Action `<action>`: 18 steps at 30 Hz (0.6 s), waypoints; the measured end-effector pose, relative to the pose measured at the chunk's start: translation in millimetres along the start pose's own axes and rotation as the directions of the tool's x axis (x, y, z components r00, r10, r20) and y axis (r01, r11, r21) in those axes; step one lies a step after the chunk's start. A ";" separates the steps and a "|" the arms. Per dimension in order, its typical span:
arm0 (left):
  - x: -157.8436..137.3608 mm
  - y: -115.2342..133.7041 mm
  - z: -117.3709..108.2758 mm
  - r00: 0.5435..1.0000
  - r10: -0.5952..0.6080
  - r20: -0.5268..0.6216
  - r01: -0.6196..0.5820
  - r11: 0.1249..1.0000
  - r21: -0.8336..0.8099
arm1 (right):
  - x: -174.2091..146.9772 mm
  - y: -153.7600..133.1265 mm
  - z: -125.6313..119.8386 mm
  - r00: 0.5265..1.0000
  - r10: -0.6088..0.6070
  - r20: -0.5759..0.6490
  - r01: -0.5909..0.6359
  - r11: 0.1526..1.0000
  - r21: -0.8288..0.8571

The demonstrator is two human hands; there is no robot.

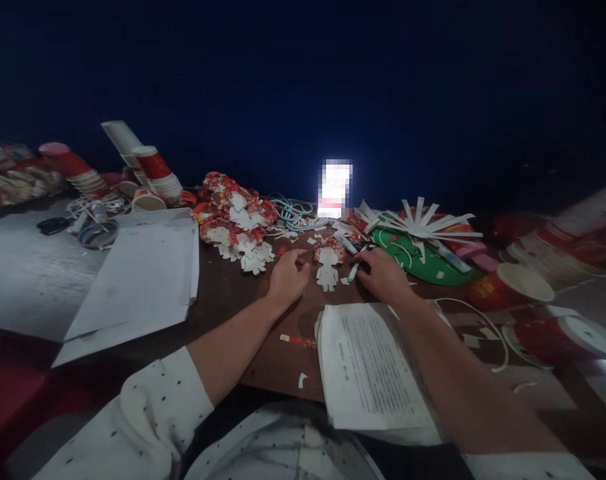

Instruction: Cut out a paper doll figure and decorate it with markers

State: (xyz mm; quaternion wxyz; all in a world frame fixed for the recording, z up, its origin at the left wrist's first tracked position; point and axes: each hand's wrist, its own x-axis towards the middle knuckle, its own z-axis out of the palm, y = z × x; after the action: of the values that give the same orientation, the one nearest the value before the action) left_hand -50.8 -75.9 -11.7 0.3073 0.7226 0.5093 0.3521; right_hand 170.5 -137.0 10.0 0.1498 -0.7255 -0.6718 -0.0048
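Observation:
On the brown table lies a small white paper cutout (327,272) shaped like a figure, with a patterned red piece (329,249) at its head. My left hand (290,275) rests just to its left, fingers curled in and nothing visible in them. To the right of the cutout, my right hand (383,273) is closed on a slim white marker (353,272) with a green end pointing down to the table. A white tube (345,242) lies behind the marker. Several similar cutouts (247,250) are piled with red crumpled pieces (217,193) beyond my left hand.
A printed booklet (373,367) lies in front of me, under my right forearm. White sheets (137,267) are stacked at left. A lit screen (335,190) stands at the back. A green disc (433,263), paper strips (423,227) and red cups (513,287) fill the right side.

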 end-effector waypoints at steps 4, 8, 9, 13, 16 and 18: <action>-0.9 -0.8 1.2 1.000 0.013 0.003 -0.013 1.000 0.003 | 0.9 1.0 3.6 0.999 -0.006 -0.032 0.006 1.000 0.008; 0.3 -0.1 2.4 1.000 -0.017 0.024 0.016 1.000 0.024 | -0.1 2.2 6.7 0.998 0.017 -0.065 -0.014 0.999 0.044; 1.4 0.0 2.6 0.999 -0.035 0.033 0.034 0.999 0.022 | -0.6 2.4 7.1 0.997 0.017 -0.073 -0.014 0.999 0.050; 11.8 1.3 3.5 0.988 -0.132 0.074 0.133 0.991 -0.002 | -2.4 2.2 7.9 0.995 0.027 -0.095 -0.024 0.999 0.038; 23.8 5.2 4.0 0.969 -0.212 0.125 0.210 0.977 0.031 | -3.2 1.3 9.3 0.991 0.062 -0.118 -0.057 0.998 0.038; 30.2 9.9 5.1 0.970 -0.201 0.135 0.195 0.979 0.053 | -3.3 0.8 10.0 0.981 0.098 -0.169 -0.085 0.993 0.079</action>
State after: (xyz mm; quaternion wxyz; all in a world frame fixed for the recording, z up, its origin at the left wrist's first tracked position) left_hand -34.4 -50.5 -0.7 0.3616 0.6971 0.5628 0.2581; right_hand 169.1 -138.1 -0.4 0.2333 -0.7465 -0.6220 -0.0366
